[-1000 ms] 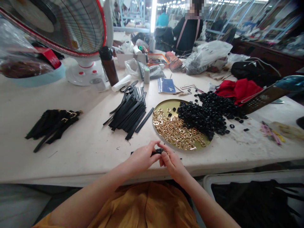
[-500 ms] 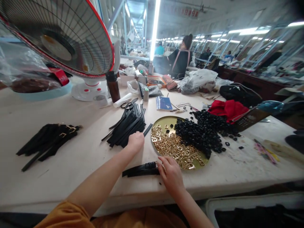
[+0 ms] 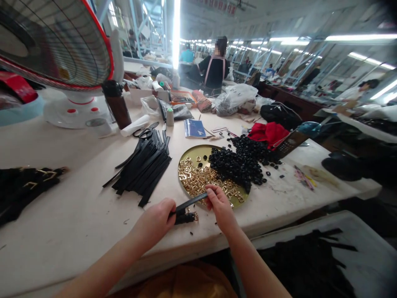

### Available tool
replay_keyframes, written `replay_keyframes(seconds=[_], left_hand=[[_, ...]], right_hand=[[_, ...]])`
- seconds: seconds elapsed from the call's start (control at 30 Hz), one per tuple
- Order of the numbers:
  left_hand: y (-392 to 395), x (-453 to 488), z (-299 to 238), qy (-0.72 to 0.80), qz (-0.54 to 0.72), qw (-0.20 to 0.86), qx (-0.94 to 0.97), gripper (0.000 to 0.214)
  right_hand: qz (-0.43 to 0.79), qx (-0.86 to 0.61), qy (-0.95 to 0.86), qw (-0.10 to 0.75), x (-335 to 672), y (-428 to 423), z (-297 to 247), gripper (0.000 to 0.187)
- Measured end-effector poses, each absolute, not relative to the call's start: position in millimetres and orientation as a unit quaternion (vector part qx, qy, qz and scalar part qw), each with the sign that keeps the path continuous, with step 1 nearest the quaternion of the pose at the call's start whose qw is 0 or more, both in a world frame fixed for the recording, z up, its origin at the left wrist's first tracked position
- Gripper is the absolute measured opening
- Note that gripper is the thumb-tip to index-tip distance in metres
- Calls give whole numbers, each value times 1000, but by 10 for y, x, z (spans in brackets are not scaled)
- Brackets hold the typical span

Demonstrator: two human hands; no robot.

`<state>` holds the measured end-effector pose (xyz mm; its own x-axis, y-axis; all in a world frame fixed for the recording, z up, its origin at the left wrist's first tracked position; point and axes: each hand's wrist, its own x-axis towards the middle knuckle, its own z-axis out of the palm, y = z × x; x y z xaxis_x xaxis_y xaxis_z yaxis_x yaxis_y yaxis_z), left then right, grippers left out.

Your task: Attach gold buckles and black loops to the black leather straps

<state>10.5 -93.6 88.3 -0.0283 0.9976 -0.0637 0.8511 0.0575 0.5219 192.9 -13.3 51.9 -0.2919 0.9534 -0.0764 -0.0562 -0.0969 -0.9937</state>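
Observation:
A single black strap (image 3: 191,201) is stretched between my two hands above the table's front part. My left hand (image 3: 161,213) is closed round its left end. The other end is pinched between the thumb and fingers of my right hand (image 3: 218,203), over the near rim of a round brass-coloured tray (image 3: 198,149). Whether that hand also holds something small is hidden. Below the strap lie black straps with a gold buckle (image 3: 195,216), partly covered by my left hand. Gold buckles (image 3: 198,178) fill much of the tray, with a heap of small black loops (image 3: 238,165) beside them.
A fan of loose black straps (image 3: 144,167) lies left of the tray, scissors (image 3: 145,131) behind it. Buckled straps (image 3: 27,186) lie far left. A fan (image 3: 77,99), brown bottle (image 3: 116,103), blue booklet (image 3: 194,128) and red cloth (image 3: 268,133) stand or lie farther back.
My left hand has come from the loose pile toward me with a strap. My right hand has left the buckled straps and now grips that strap's other end. The view has swung right.

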Motion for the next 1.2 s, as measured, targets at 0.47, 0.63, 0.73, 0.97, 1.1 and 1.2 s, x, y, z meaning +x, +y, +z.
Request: replay_keyframes(seconds=[0.47, 0.63, 0.73, 0.97, 1.1, 1.2], left_hand=[[-848, 296, 1061, 559, 455, 649, 242, 32], [-840, 207, 1003, 546, 452, 667, 231, 32], [-820, 199, 954, 531, 447, 683, 229, 30], [-808, 242, 905, 541, 438, 687, 208, 30], [-828, 256, 927, 540, 434, 691, 207, 31], [-850, 257, 947, 546, 432, 685, 214, 33]], right_hand=[[107, -507, -823, 232, 1633, 1315, 479, 23], [9, -561, -798, 222, 1939, 1711, 506, 29], [-26, -591, -775, 220, 2289, 1881, 530, 35], [-20, -579, -781, 232, 2522, 1758, 242, 41], [7, -537, -805, 253, 2405, 1545, 220, 39], [25, -515, -811, 277, 2460, 1485, 327, 38]])
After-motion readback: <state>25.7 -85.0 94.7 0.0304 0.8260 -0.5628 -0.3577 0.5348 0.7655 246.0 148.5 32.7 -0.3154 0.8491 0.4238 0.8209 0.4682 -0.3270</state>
